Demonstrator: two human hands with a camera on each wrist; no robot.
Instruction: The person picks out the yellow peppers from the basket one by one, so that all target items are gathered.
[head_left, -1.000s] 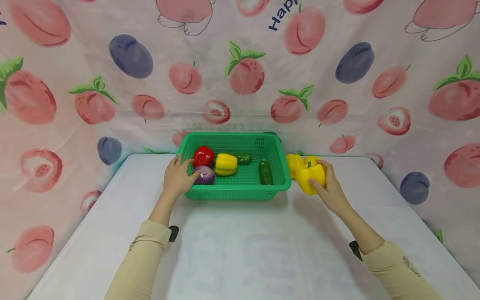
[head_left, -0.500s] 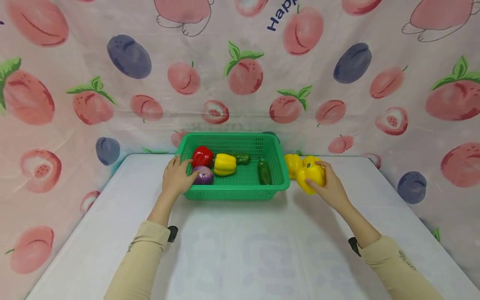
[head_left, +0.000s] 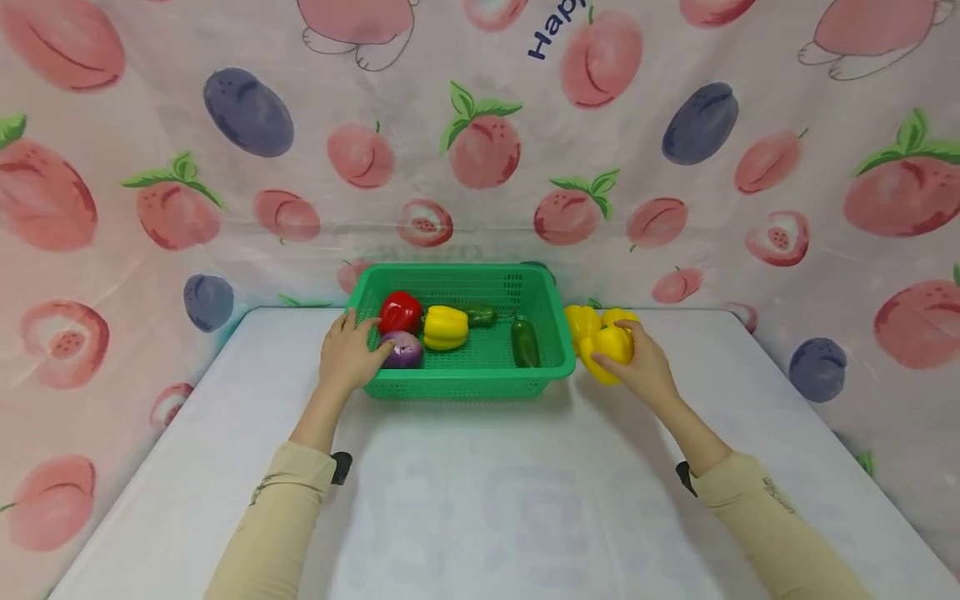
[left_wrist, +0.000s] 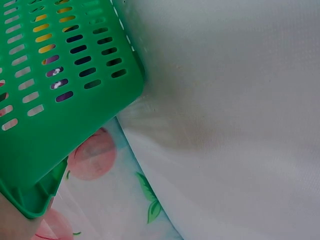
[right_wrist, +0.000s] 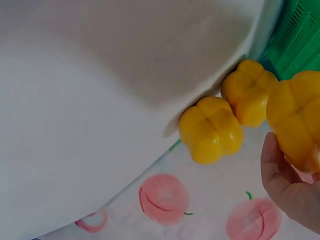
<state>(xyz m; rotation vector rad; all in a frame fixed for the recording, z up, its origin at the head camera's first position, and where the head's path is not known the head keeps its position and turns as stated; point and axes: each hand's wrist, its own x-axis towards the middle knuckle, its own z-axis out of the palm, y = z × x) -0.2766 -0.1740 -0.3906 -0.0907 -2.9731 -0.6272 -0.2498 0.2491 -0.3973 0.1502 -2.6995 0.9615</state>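
My left hand [head_left: 347,353] grips the left rim of the green basket [head_left: 465,375], thumb inside; only a bit of this hand shows in the left wrist view. In my right hand [head_left: 643,367] is a yellow bell pepper [head_left: 607,353], held just right of the basket. In the right wrist view, thumb and fingers cradle that pepper [right_wrist: 297,120]. Two more yellow bell peppers, one nearer the basket [right_wrist: 250,92] and one farther from it [right_wrist: 211,131], lie on the table behind the held one.
Inside the basket are a red bell pepper [head_left: 401,313], a round purple vegetable [head_left: 403,351], a yellow bell pepper [head_left: 446,327] and two green peppers, one at the back [head_left: 480,315] and one at the right [head_left: 525,343]. A fruit-print cloth [head_left: 480,208] hangs behind the white table [head_left: 480,483].
My right hand has shifted slightly left with the yellow bell pepper, closer to the basket. The left hand stays on the rim. The head view has shifted a little.
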